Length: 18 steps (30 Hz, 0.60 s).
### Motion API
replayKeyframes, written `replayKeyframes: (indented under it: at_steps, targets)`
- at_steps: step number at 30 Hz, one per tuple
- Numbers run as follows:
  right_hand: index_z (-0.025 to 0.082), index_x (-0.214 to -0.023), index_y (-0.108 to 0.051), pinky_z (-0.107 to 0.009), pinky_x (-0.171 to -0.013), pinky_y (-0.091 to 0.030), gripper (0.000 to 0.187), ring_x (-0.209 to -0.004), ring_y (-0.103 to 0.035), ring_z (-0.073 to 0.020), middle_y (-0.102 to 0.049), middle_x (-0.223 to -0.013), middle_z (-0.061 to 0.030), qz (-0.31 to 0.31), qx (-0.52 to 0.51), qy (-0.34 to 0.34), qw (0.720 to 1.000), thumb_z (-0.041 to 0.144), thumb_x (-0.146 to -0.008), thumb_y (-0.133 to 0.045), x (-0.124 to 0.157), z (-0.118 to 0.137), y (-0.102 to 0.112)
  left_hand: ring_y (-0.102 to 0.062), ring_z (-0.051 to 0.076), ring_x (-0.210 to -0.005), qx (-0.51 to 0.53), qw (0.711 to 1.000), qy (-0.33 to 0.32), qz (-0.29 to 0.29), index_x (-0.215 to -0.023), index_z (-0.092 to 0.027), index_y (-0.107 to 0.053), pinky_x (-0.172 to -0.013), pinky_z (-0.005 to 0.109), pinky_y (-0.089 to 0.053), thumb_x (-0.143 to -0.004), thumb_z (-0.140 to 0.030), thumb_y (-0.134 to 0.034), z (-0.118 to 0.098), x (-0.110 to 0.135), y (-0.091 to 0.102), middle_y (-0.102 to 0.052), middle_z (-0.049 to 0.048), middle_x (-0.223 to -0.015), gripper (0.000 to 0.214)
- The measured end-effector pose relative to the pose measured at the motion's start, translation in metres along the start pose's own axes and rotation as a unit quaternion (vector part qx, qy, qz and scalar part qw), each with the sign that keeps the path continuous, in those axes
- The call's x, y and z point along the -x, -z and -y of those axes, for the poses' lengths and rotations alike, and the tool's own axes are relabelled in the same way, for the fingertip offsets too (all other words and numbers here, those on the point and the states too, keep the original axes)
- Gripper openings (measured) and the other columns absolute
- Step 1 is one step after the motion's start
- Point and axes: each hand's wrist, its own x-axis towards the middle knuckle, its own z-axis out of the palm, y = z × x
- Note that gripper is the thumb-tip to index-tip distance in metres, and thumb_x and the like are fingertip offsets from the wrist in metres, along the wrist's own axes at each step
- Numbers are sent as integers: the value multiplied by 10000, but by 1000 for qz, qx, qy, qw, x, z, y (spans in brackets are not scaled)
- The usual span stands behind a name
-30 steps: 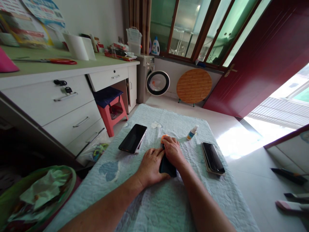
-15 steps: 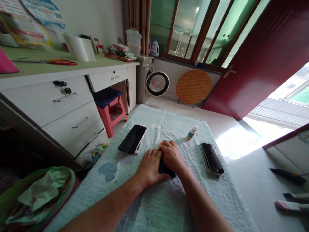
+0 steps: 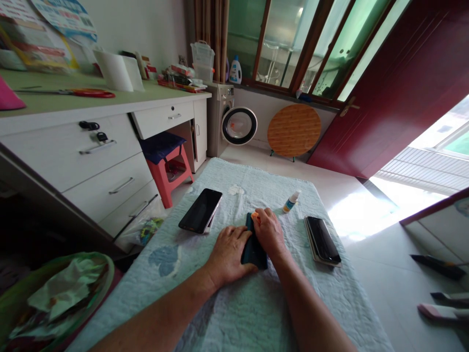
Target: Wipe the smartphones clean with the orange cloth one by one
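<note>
A dark phone (image 3: 252,249) lies on the pale green towel (image 3: 234,303) in front of me. My left hand (image 3: 229,254) rests flat along its left edge, holding it down. My right hand (image 3: 269,232) lies over its right side, fingers closed on a small orange thing (image 3: 254,214) pressed to the phone's far end. A second dark phone (image 3: 201,210) lies to the left. Another phone (image 3: 322,240) lies to the right. A small spray bottle (image 3: 291,201) lies just beyond my right hand.
A white desk with drawers (image 3: 102,146) runs along the left, with a red stool (image 3: 166,161) beneath. A green bin with rubbish (image 3: 54,293) sits at lower left. A washing machine (image 3: 232,120), a round wooden board (image 3: 294,129) and a red door (image 3: 395,83) stand behind.
My right hand slid back toward me over the phone, then forward and to the right again, carrying the orange thing along the screen. The left hand barely moved.
</note>
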Motion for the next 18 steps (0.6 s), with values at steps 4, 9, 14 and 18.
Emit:
replayKeyframes:
  at_steps: [4,9,14,18]
  targets:
    - [212,-952,-618,-258,-760,-384,166,-835,-521,-167,-562,-861,-31,21,-7,24,999,219,-933,-454,1,0,2,-478,334,-1147,6,1000,-3,4,-1238,-217,-548,-1012,492,-367,-634,-556,-753,0,0,1,-554,81,-1288,722]
    - [213,-828,-644,-250,-788,-390,209,-859,-511,-156,-577,-887,-32,68,-33,77,994,109,-878,-471,5,0,4,-489,330,-1131,17,1000,-4,8,-1254,-228,-540,-1010,484,-362,-615,-574,-761,0,-1,3,-567,69,-1280,760]
    - [210,-906,-672,-265,-833,-393,281,-885,-507,-162,-613,-972,-32,98,-54,112,987,41,-814,-468,9,1,13,-493,330,-1123,21,1000,-14,16,-1250,-217,-546,-1008,474,-358,-619,-579,-758,-1,-1,6,-574,72,-1277,758]
    - [227,-961,-680,-289,-849,-376,275,-897,-486,-180,-620,-1011,-36,108,-9,118,987,76,-823,-498,10,1,16,-495,332,-1125,22,999,-17,16,-1256,-218,-543,-1011,477,-352,-632,-603,-737,0,0,6,-575,79,-1277,758]
